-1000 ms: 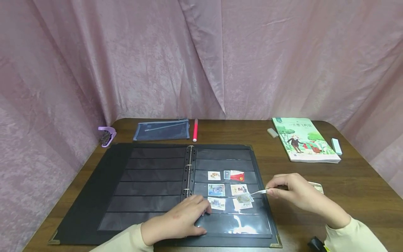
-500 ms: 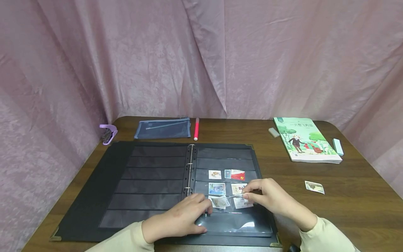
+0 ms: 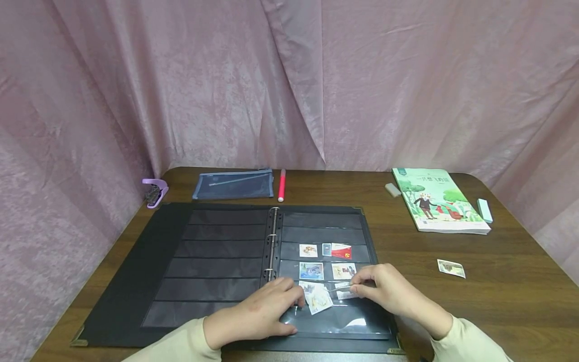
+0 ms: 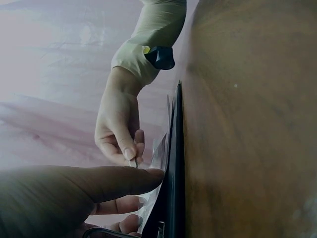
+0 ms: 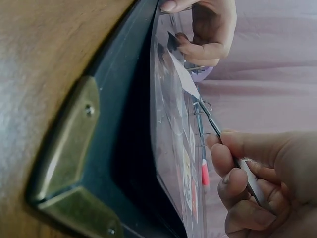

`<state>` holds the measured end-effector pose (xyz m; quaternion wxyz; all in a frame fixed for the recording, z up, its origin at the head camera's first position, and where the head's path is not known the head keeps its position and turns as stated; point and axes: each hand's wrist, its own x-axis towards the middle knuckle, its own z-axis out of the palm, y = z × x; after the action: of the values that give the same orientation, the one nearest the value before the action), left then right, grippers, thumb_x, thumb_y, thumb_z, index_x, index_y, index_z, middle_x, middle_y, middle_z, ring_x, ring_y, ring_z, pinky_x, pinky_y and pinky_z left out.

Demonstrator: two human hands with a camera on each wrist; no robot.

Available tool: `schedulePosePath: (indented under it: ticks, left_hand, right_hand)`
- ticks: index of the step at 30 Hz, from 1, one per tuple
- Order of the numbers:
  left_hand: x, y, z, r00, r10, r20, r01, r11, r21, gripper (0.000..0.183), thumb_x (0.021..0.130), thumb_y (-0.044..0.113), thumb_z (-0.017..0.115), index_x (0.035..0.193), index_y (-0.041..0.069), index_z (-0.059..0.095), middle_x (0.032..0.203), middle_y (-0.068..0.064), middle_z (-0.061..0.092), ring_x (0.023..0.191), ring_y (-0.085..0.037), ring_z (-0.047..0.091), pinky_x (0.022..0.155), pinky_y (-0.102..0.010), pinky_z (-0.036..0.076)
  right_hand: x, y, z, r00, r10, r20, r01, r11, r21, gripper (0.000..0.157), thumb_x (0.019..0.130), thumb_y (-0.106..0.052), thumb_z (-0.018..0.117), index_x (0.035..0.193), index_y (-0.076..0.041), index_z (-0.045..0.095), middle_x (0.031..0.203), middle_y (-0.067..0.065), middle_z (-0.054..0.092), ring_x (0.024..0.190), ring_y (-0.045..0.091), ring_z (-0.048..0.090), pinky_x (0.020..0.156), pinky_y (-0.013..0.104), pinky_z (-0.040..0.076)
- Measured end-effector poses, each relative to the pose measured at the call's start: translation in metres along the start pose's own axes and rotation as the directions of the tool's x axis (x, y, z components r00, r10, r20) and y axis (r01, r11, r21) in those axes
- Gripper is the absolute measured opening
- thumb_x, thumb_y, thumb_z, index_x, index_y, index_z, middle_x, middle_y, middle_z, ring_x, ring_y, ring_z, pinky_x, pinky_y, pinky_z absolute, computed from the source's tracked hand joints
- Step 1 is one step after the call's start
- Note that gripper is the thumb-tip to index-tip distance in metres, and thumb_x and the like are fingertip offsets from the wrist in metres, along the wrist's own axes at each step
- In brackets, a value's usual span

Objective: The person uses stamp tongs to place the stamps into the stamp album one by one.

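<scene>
My right hand point(image 3: 384, 289) pinches a pair of metal tweezers point(image 5: 212, 121) between thumb and fingers. The tweezers' tips grip a pale stamp point(image 3: 320, 301), held tilted over the right page of an open black stamp album point(image 3: 122, 281). In the head view that stamp overlaps another one in the fifth row of pockets. My left hand point(image 3: 260, 311) rests on the same page, fingers spread and bent a little, fingertips right beside the held stamp. Several stamps sit in the page's clear pockets, among them a blue one point(image 3: 311, 271) and a red one point(image 3: 341, 251).
One loose stamp point(image 3: 451, 268) lies on the wooden table point(image 3: 511, 281) right of the album. Behind are a blue mesh pouch point(image 3: 232, 185), a pink marker point(image 3: 282, 186), a purple stapler point(image 3: 155, 192), an eraser point(image 3: 392, 190), a green book point(image 3: 441, 201) and a small pale block point(image 3: 484, 210).
My right hand has moved left over the page with the tweezers and stamp. The held stamp has turned and shifted toward my left fingertips. My left hand has stayed in place.
</scene>
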<state>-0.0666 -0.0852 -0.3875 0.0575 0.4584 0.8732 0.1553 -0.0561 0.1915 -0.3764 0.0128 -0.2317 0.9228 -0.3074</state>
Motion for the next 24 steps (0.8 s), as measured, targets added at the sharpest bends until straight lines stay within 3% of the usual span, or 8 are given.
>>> schedulePosePath:
  ticks: [11,24]
  left_hand:
    - [-0.001,0.000,0.000,1.000,0.001,-0.006,-0.001,1.000,0.009,0.037,0.070,0.036,0.073,0.095,0.023,0.049,0.089,0.012,0.046,0.082,-0.002,0.039,0.076,-0.020,0.038]
    - [-0.001,0.000,0.000,1.000,0.011,-0.011,-0.011,1.000,0.011,0.037,0.070,0.036,0.073,0.095,0.023,0.049,0.089,0.012,0.046,0.082,-0.002,0.039,0.076,-0.020,0.038]
  right_hand:
    - [-0.007,0.001,-0.003,0.998,0.014,0.056,-0.012,0.999,-0.030,0.006,0.079,-0.020,0.066,0.073,-0.020,0.068,0.071,-0.015,0.063,0.065,-0.006,0.050,0.060,0.019,0.044]
    - [-0.008,0.002,-0.013,0.985,-0.063,0.159,0.064,0.998,-0.002,0.007,0.080,-0.018,0.064,0.074,-0.019,0.066,0.068,-0.017,0.059,0.062,-0.008,0.048,0.058,0.016,0.042]
